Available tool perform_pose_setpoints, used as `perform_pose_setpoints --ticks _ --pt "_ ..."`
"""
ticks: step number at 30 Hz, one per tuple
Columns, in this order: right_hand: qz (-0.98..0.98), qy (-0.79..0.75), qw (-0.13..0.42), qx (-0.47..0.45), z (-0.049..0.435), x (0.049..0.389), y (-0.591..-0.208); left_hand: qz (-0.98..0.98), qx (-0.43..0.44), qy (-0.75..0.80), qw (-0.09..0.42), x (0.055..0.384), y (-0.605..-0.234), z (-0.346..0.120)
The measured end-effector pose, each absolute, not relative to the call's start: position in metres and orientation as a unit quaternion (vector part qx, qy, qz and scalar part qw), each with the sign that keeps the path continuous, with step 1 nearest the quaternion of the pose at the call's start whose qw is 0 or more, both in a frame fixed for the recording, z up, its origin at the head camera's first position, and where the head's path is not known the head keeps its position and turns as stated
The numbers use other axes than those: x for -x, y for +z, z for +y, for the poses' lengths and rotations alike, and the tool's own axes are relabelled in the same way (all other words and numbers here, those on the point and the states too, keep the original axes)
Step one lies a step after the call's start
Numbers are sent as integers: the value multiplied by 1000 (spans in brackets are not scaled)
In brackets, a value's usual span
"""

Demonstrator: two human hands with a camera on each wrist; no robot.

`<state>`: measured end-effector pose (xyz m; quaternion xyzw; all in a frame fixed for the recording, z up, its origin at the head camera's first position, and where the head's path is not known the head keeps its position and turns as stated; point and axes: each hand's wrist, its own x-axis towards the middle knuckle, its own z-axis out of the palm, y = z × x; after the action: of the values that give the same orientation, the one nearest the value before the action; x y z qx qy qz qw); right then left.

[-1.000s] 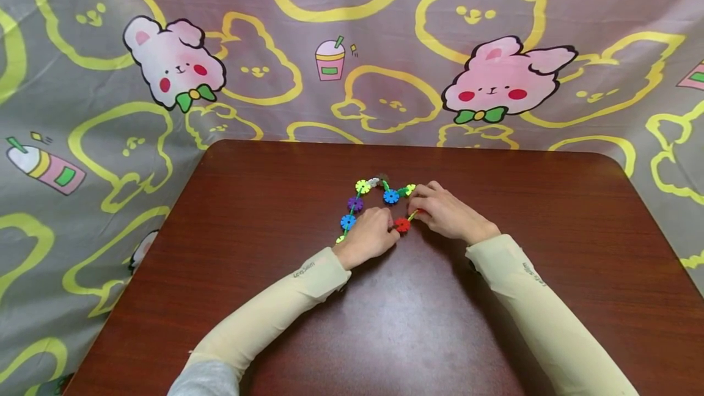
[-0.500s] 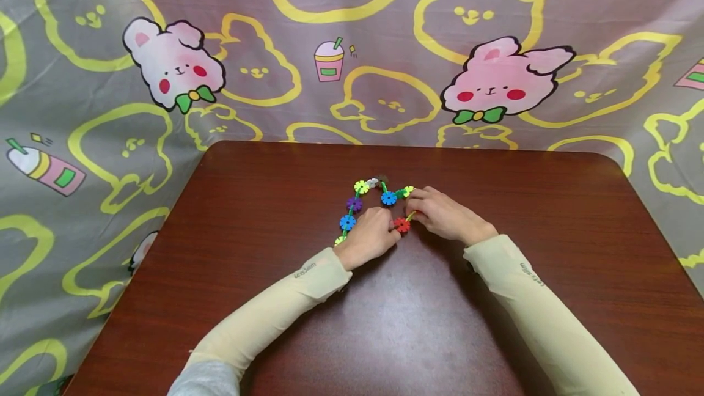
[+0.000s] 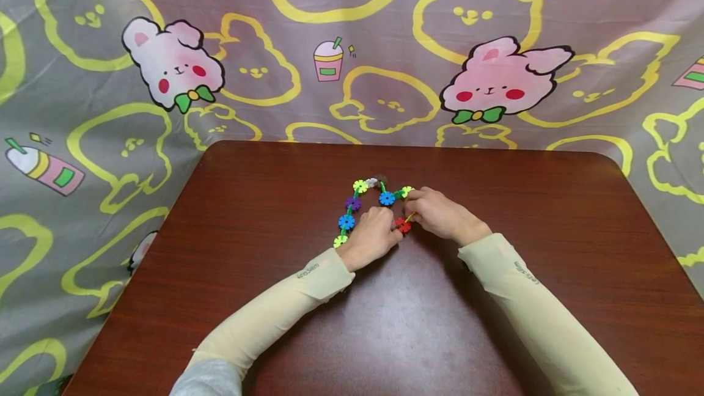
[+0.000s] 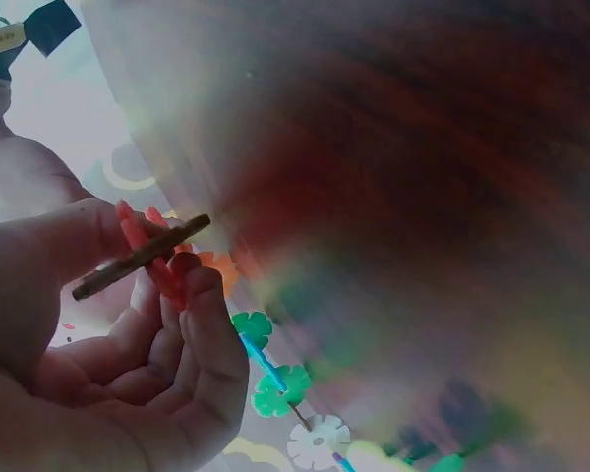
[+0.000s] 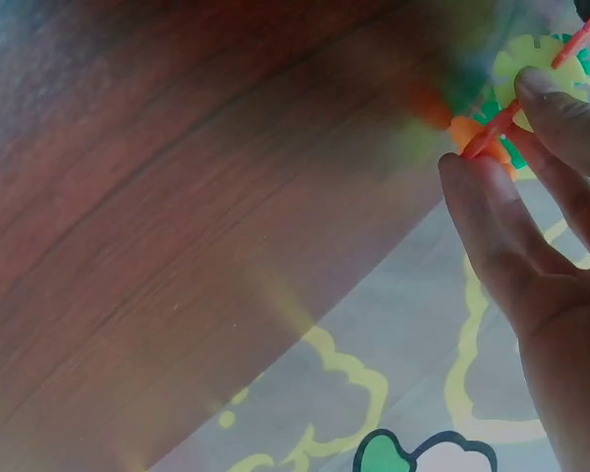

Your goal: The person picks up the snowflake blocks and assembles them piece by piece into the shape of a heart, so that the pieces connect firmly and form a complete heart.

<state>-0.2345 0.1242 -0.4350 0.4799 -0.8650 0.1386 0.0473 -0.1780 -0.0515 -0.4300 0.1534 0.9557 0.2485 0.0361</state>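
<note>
A chain of notched, flower-shaped plastic discs lies curved on the table in the head view, with a purple disc [image 3: 352,203] and a blue disc [image 3: 346,222] down its left side. My left hand [image 3: 372,237] pinches a red disc [image 4: 179,287] between thumb and index finger; a brown disc [image 4: 143,258] crosses it edge-on. Just right of it, my right hand [image 3: 444,216] pinches a red disc [image 5: 492,130] seen edge-on in the right wrist view. Beyond its thumb is a yellow-green disc [image 5: 516,59]. The fingers hide part of the chain in the head view.
The brown wooden table [image 3: 236,231] reaches back to a hanging cloth [image 3: 385,35] printed with rabbits and cups. Cloth also hangs along the left and right sides. Another blue disc [image 3: 387,198] and a yellow-green disc [image 3: 407,192] lie near the right fingers.
My right hand has shifted slightly left and nearer to the left hand. The far part of the chain has moved a little left. The left hand has hardly moved.
</note>
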Motion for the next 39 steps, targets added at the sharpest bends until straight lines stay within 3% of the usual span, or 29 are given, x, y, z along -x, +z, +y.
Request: perform_pose_setpoints --ticks 14,23,26,33,39 --pt "-893 125 30 -431 125 229 -435 961 -167 217 40 176 -431 -58" --pt "-905 118 16 -409 127 225 -428 953 -103 285 1 175 -405 -111" --pt "-900 136 10 -414 126 222 -425 954 -71 289 29 176 -406 -133" --pt "-883 164 -36 -439 114 213 -423 940 -29 304 151 173 -416 -156" --pt "-878 154 -35 -451 104 207 -428 914 14 352 200 173 -421 -157"
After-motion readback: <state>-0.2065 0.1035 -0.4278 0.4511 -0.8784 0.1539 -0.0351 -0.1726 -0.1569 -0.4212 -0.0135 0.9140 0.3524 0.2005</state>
